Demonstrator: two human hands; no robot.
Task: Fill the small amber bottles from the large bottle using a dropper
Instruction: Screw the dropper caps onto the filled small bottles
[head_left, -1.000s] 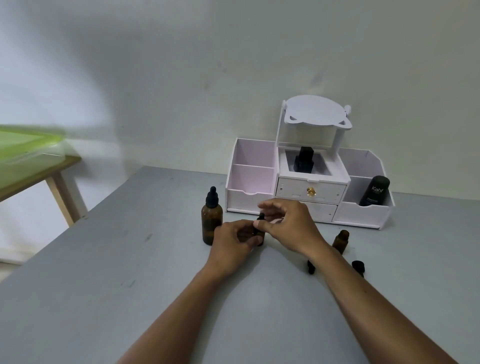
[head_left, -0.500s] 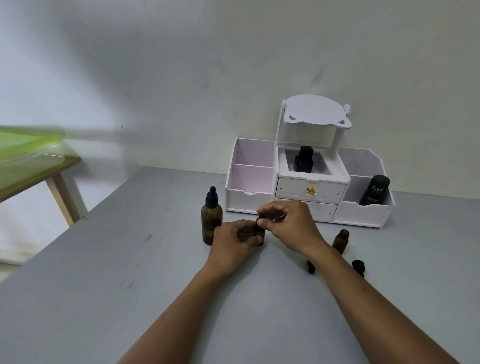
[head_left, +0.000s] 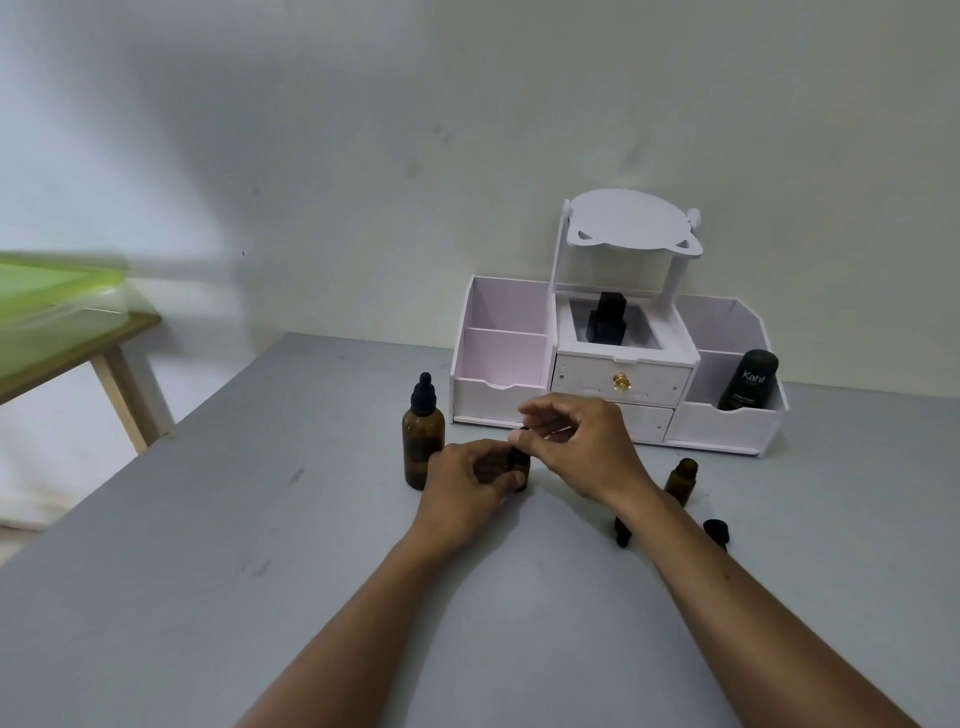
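A: Any readable text?
B: Only "Kahf" on the black bottle (head_left: 748, 379) in the organizer (head_left: 727, 426).
A: Grips?
B: Left hand (head_left: 467, 480) wraps the small amber bottle (head_left: 519, 465), upright, toward the table's (head_left: 208, 571) far edge. Right hand (head_left: 582, 447) pinches its top.

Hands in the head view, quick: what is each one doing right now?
Left hand: closed around a small amber bottle standing on the table.
Right hand: fingertips pinched at that bottle's top; what they grip cannot be told.
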